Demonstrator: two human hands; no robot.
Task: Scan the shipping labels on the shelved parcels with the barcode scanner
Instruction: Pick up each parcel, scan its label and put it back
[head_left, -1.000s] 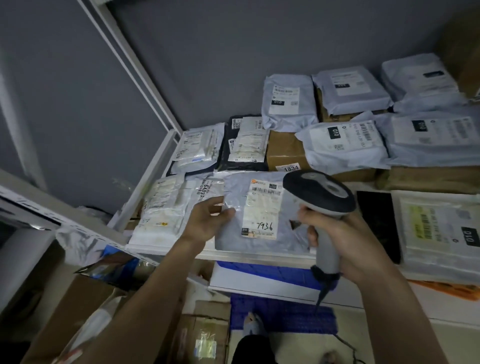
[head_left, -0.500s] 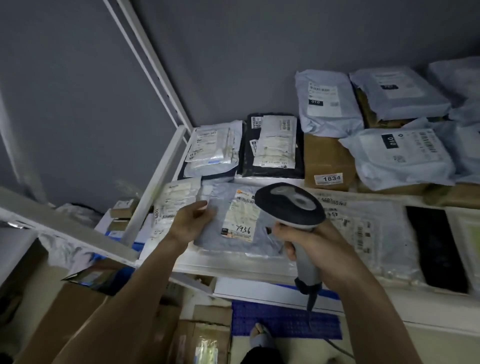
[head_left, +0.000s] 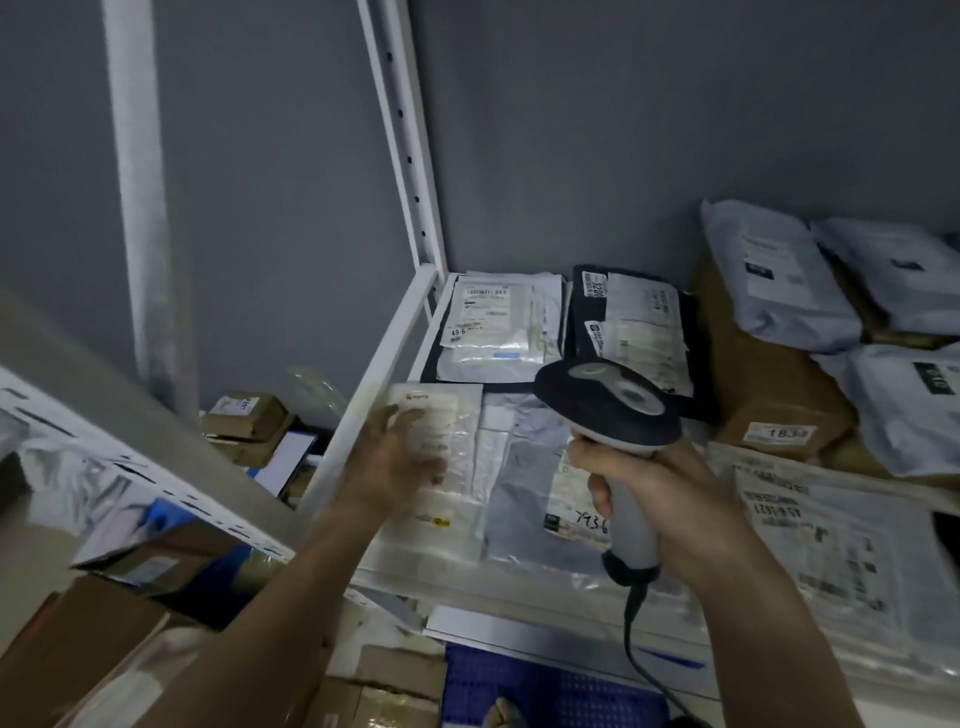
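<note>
Gripped the barcode scanner (head_left: 608, 410) by its grey handle in the right hand (head_left: 670, 483), with the dark head poised above the grey mailer (head_left: 519, 467) marked 7936 at the front of the shelf (head_left: 374, 374). Held the left hand (head_left: 395, 462), badly blurred but apparently spread and flat, over the clear-bagged parcel (head_left: 457, 410) just beside that mailer at the shelf's left end. Could not tell whether pressing on the bag or just above it.

Probably caught between one label and the next. Risked a misread: aimed into a cluster of labels lying close together, so could have picked up the 7936 label (head_left: 569, 499), or one on the black parcel (head_left: 582, 332) behind, instead of the one intended. Risked glare and crinkle as well, given the glossy film over the clear bag's label. Could have slid that slippery bag toward the side rail, or skewed its label, with a hasty push. Could also have snagged the trailing cable (head_left: 636, 649) on the shelf's front lip and jerked the aim off.
</note>
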